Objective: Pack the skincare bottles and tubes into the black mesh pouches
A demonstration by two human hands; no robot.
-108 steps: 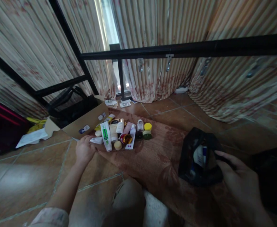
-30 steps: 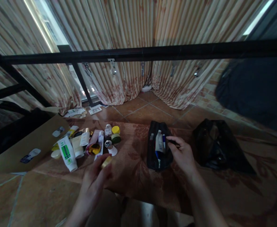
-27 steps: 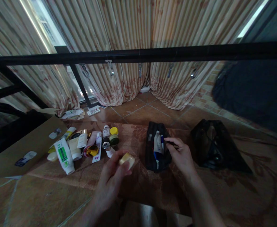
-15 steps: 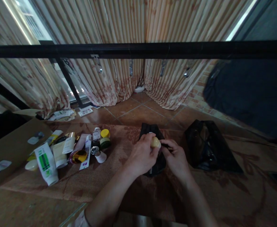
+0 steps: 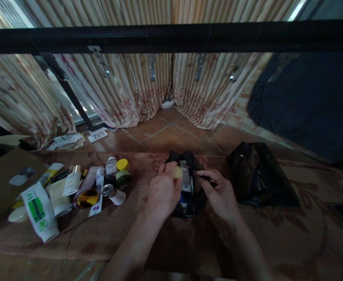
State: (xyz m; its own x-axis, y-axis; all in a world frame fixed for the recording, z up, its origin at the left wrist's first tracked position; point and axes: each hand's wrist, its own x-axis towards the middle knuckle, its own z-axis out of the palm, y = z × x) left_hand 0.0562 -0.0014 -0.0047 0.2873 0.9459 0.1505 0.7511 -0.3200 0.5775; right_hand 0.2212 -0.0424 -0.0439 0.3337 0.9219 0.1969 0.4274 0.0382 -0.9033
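Note:
My left hand [image 5: 162, 191] is closed around a small item with a round pale-yellow end [image 5: 177, 173], perhaps a capped jar or bottle; its lower part is hidden by my fingers. It is at the left side of a black bag [image 5: 200, 197], and I cannot tell whether it also grips the bag's edge. My right hand [image 5: 218, 192] pinches the bag's right edge between thumb and fingers. The bag's mouth gapes between my hands. Inside lie a white-and-grey tube [image 5: 185, 175] and some blue-and-white packaging [image 5: 184, 202].
To the left, on the brown patterned cloth [image 5: 136, 226], lie several tubes and jars, among them a white-and-green tube [image 5: 40, 212] and a yellow-lidded jar [image 5: 123, 164]. A cardboard box [image 5: 7, 175] stands far left. Another black bag [image 5: 265, 179] sits to the right. A dark rail [image 5: 171, 39] crosses above.
My hands have moved apart, and the black bag has gone from closed over to open, so its contents show. The pale-yellow-ended item has shifted left with my left hand. The view has tilted down slightly.

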